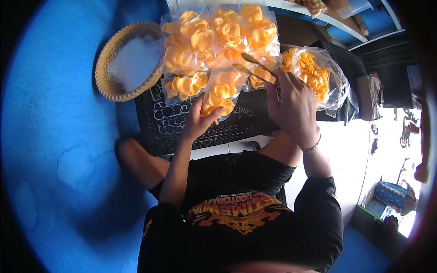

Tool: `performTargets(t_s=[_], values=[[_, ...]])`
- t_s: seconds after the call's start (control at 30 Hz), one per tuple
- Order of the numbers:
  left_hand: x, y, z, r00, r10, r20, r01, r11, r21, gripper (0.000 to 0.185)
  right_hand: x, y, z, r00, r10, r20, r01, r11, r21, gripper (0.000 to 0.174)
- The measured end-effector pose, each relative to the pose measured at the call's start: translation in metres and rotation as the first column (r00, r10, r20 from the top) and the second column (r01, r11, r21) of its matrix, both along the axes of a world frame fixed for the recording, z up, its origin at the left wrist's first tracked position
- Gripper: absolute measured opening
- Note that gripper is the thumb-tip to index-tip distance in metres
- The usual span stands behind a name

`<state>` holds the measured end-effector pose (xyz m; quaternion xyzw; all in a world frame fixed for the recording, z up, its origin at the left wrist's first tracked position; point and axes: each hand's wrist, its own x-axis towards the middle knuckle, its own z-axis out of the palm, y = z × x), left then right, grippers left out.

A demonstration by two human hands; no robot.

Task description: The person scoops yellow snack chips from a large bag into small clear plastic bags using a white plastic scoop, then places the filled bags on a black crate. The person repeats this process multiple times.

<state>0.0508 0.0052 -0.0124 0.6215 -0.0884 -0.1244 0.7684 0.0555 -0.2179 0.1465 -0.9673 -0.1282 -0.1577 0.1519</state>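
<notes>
My left hand (202, 120) holds a clear plastic bag of orange crackers (218, 99) by its lower part, above the edge of a black woven-pattern table (164, 143). Raised to the right of it, my right hand (293, 102) grips metal tongs (254, 61), whose two arms are apart and point toward the upper left, over the bags. Several filled clear bags (201, 37) lie side by side behind the held one. Just beyond my right hand stands a large clear bag of loose orange crackers (315, 80), its mouth spread wide. Whether the tongs touch any bag I cannot tell.
A round woven basket (102, 73) with clear plastic bags (136, 63) inside stands at the left, beside a blue wall (61, 119). White shelving (341, 27) runs across the upper right. A brown box (367, 99) stands right of the table. My knees are close to its near edge.
</notes>
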Motion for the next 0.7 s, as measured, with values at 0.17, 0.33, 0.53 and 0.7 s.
performTargets(t_s=[0.17,0.33,0.53,0.7], values=[[0.002,0.006,0.001,0.99,-0.019,-0.143,-0.012,0.977,-0.214,0.051,0.015,0.003,-0.013,0.987,-0.037,-0.156,0.097,0.912,0.4,0.022],[0.002,0.011,0.001,0.974,-0.085,-0.209,-0.002,0.923,-0.385,0.058,0.025,0.002,-0.031,0.913,-0.014,-0.408,0.244,0.82,0.518,0.026],[0.004,0.01,0.002,0.968,-0.125,-0.218,0.018,0.9,-0.437,0.062,0.026,0.007,-0.064,0.887,0.145,-0.439,0.172,0.777,0.605,0.025],[0.003,0.009,0.009,0.969,-0.124,-0.213,0.021,0.902,-0.431,0.063,0.018,0.015,-0.081,0.88,0.201,-0.43,0.137,0.759,0.637,0.026]])
